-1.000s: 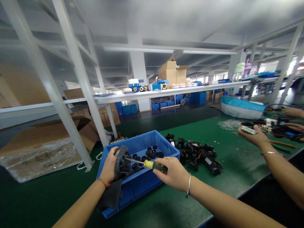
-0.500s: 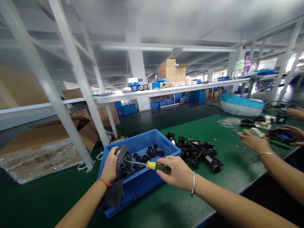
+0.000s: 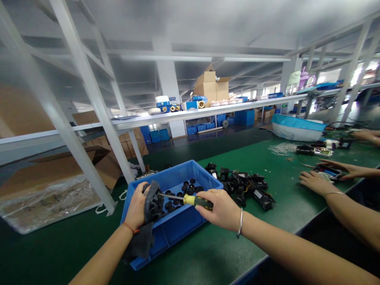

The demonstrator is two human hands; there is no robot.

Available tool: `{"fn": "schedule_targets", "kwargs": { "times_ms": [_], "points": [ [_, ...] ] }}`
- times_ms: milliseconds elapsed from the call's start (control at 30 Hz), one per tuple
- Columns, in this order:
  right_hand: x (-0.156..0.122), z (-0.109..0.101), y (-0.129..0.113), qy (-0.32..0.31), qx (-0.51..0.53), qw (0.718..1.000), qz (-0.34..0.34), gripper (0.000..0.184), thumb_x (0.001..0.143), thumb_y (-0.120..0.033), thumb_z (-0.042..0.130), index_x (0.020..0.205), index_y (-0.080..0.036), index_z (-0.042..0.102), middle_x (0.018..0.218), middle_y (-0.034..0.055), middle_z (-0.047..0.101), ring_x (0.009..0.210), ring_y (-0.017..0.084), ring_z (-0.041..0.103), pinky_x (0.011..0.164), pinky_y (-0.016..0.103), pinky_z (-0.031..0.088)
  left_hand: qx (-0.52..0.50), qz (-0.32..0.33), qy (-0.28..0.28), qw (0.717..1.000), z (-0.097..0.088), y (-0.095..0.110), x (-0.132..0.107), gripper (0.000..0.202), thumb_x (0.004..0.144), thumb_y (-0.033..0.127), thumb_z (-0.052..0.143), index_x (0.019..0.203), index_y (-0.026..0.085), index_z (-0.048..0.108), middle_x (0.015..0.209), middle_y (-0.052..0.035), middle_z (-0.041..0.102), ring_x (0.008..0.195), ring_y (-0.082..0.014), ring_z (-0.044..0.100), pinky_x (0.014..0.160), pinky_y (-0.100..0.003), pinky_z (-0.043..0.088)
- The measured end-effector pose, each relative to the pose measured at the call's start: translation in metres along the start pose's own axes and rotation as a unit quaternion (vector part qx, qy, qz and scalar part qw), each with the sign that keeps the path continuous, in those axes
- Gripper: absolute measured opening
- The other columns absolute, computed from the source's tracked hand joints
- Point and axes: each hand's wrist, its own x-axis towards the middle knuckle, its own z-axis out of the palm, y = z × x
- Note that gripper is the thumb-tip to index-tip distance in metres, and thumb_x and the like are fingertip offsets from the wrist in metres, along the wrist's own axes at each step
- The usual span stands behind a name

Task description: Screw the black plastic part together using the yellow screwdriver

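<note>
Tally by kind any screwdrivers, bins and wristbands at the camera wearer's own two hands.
Yellow-and-dark-green-handled screwdriver: 1
Open blue rectangular plastic bin: 1
Wristbands, an orange-red cord band and a silver metal bangle: 2
Total: 4

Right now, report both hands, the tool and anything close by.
Left fingers: gripping dark cloth-like bundle. Right fingers: gripping screwdriver, tip at bundle, contact unclear. Close by: blue bin beneath, black units beside it.

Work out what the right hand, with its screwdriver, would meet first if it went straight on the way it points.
The screwdriver in the right hand leads, and its tip would likely meet the dark cloth bundle in the left hand first; whether they touch is unclear.
</note>
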Motion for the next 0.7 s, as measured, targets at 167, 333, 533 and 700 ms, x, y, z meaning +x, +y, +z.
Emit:
{"fn": "schedule_targets", "kwargs": {
  "times_ms": [167, 333, 533, 700],
  "points": [
    [-0.008, 0.007, 0.006, -0.049, -0.037, 0.998, -0.008, 0.027, 0.080, -0.032, 0.062, 0.102, -0.020, 0.071, 0.085, 0.0089, 0.070, 0.075, 0.022, 0.065, 0.069, 0.030, 0.046, 0.008, 0.020, 0.031, 0.999, 0.001, -0.003, 0.000, 0.045, 0.077, 0.042, 0.053, 0.108, 0.010, 0.060, 0.116, -0.0196, 0.050, 0.107, -0.0320, 0.055, 0.096, -0.050, 0.050],
    [0.000, 0.004, 0.005, 0.012, -0.008, 1.000, 0.011, 0.025, 0.085, -0.032, 0.058, 0.103, -0.019, 0.070, 0.086, 0.0077, 0.070, 0.080, 0.020, 0.065, 0.076, 0.029, 0.047, 0.018, 0.018, 0.023, 0.999, 0.002, -0.004, -0.001, 0.045, 0.076, 0.040, 0.055, 0.111, 0.011, 0.059, 0.118, -0.0182, 0.050, 0.108, -0.0314, 0.054, 0.098, -0.050, 0.049],
    [-0.005, 0.002, 0.014, 0.016, 0.019, 0.996, 0.084, 0.026, 0.085, -0.033, 0.055, 0.100, -0.017, 0.070, 0.087, 0.0088, 0.070, 0.081, 0.022, 0.065, 0.077, 0.033, 0.046, 0.012, 0.011, 0.046, 0.999, 0.001, -0.003, -0.002, 0.048, 0.076, 0.045, 0.058, 0.110, 0.012, 0.057, 0.119, -0.0171, 0.047, 0.105, -0.0308, 0.056, 0.096, -0.048, 0.050],
    [-0.047, 0.006, 0.016, 0.027, 0.363, 0.903, 0.227, 0.049, 0.079, -0.059, 0.056, 0.095, -0.013, 0.063, 0.068, 0.0002, 0.058, 0.048, 0.009, 0.049, 0.046, 0.022, 0.034, -0.034, 0.013, 0.115, 0.993, -0.004, -0.003, -0.009, 0.049, 0.079, 0.043, 0.057, 0.118, 0.014, 0.048, 0.126, -0.0169, 0.043, 0.115, -0.0320, 0.051, 0.102, -0.051, 0.046]
  ]
}}
